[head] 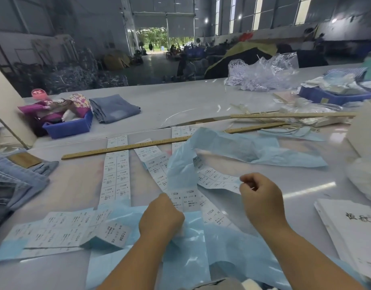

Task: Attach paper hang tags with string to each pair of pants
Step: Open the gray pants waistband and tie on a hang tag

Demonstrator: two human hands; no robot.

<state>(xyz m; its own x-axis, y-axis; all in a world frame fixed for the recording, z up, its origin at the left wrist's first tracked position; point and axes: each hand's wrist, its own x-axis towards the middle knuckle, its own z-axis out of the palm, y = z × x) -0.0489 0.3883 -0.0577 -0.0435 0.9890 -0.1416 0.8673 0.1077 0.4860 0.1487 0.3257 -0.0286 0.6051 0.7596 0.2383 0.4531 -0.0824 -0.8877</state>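
Pinching between curled fingertips, the right hand is seen to hold the end of a white printed label strip that is raised off the table. The left hand is closed in a loose fist, and crumpled light-blue backing paper is gripped in it just beside a second white label sheet marked 1103#; exactly which layer is caught cannot be told. The blue paper is lifted in a fold between the two hands and is draped back toward a long wooden ruler.

Further white label strips are laid flat on the pale grey table, and the ruler is laid across their far ends. More labels on blue backing are spread left of the left forearm.

Folded blue denim pants are stacked at the left table edge, well apart from both hands. Another folded denim pair is placed farther back, beside a blue plastic bin of coloured cloth. White printed sheets are lying near the right forearm. Clear plastic bags are heaped at the far right.
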